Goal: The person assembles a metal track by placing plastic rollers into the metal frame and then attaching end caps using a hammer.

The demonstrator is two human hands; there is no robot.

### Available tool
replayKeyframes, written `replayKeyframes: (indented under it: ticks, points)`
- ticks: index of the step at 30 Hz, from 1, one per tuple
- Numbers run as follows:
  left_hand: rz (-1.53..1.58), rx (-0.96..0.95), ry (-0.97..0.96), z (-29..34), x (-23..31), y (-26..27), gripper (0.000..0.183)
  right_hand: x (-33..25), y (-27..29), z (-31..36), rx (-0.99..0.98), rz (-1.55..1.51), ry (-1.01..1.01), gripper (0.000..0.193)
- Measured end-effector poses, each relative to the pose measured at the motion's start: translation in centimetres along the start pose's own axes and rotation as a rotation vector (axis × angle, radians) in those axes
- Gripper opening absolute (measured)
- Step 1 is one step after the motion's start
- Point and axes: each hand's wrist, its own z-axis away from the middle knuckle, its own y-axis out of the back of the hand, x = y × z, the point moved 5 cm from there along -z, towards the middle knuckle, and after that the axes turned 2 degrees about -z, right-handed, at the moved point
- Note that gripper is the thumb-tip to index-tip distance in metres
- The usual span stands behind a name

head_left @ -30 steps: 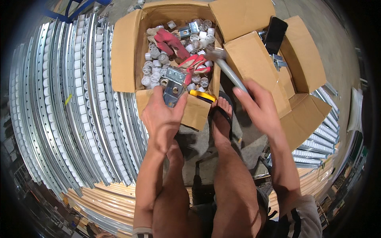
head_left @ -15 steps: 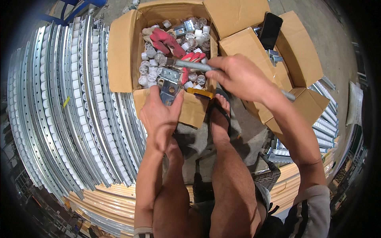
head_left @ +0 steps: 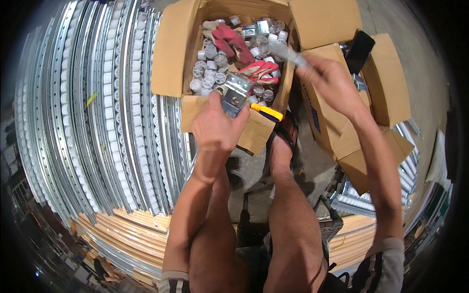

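Note:
My left hand [head_left: 219, 124] grips a shiny galvanized metal bracket [head_left: 236, 92] with a round hole, over the near edge of an open cardboard box [head_left: 171, 53]. My right hand [head_left: 334, 83], raised to the right of the bracket, is closed round the handle of a grey hammer [head_left: 297, 59]. Its head is blurred and stands apart from the bracket. Inside the box lie several white plastic rollers [head_left: 211, 65], red-and-white work gloves [head_left: 234, 44] and another metal bracket [head_left: 256, 29]. A yellow-handled tool [head_left: 266, 112] rests at the box's near flap.
Long metal roller tracks [head_left: 97, 112] are stacked on the left. At right, a second open carton [head_left: 320, 107] holds metal parts, with a black phone [head_left: 360, 51] at its far edge. More roller tracks [head_left: 408, 168] lie beyond it. My legs and sandalled foot [head_left: 281, 151] are below the boxes.
My right hand has lifted the hammer up and away from the bracket. My left hand still holds the bracket. The whole view has shifted, so the boxes appear farther right and higher.

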Motion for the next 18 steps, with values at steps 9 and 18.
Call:
replayKeyframes:
  ticks: [9,18]
  points:
    - [-0.030,0.046,0.003,-0.1,0.0,-0.9,0.055,-1.5,-0.9,0.4,-0.034,0.011,0.004,0.028]
    - [0.044,0.090,-0.016,0.0,-3.0,-2.9,0.059,1.6,-0.2,-0.9,0.055,-0.162,-0.103,0.036]
